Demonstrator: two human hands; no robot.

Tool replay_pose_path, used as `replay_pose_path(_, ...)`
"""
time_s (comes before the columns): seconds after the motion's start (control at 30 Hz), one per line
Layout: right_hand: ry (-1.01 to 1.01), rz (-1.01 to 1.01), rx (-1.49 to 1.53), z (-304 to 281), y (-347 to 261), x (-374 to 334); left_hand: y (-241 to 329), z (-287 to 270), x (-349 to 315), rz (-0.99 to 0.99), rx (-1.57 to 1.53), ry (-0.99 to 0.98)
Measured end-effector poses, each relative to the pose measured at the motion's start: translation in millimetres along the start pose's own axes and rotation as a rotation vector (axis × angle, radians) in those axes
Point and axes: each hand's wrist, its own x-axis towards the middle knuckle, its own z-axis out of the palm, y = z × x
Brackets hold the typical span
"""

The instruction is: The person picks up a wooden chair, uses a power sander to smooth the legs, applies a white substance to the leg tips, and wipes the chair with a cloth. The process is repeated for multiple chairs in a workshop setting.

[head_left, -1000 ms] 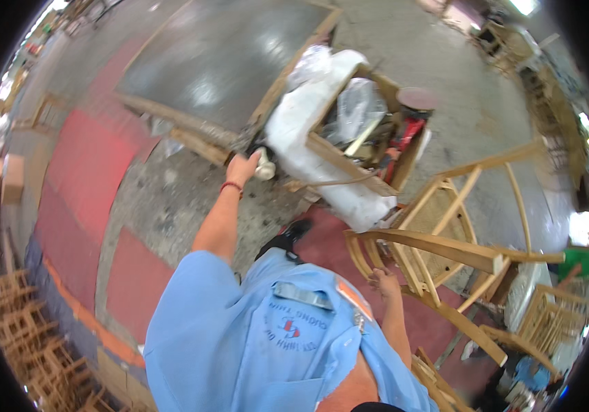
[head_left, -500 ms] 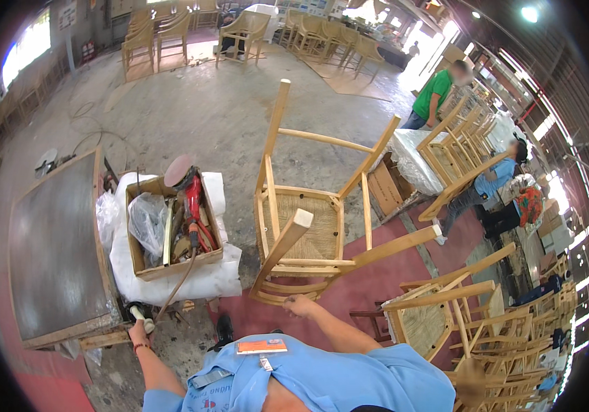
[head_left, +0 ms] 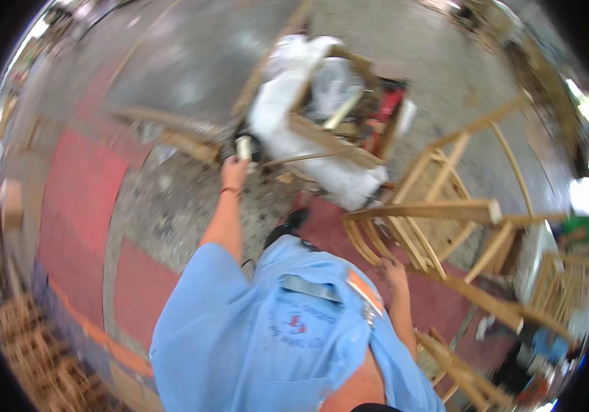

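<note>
A pale wooden chair with a woven seat stands to my right, its legs sticking up toward me. My right hand is closed on the curved slats of its backrest. My left hand reaches to the corner of a dark-topped table, fingers closed around a short whitish, handle-like piece with a black round part beside it. Motion blur hides exactly what this piece is. A brown cord runs from near it toward an open cardboard box.
The box sits on white padding and holds clear plastic and a red power tool. Another wooden chair stands close at my lower right. Red matting covers floor at left. At far right, a person in green is near stacked chairs.
My view has swung left, so the table, box and chair appear farther right. Both hands keep their holds, the left on the pale piece, the right at the chair's backrest.
</note>
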Motion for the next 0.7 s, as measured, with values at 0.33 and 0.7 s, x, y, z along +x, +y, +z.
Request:
replay_pose_path(0.33,0.007,0.160,-0.004,0.4,7.6,-22.8,50.1,-20.7,-5.3,0.087,0.105,0.126)
replay_pose_path(0.7,-0.010,0.018,-0.075,10.5,-37.7,-34.9,50.0,-15.9,0.7,-0.286,-0.145,-0.083)
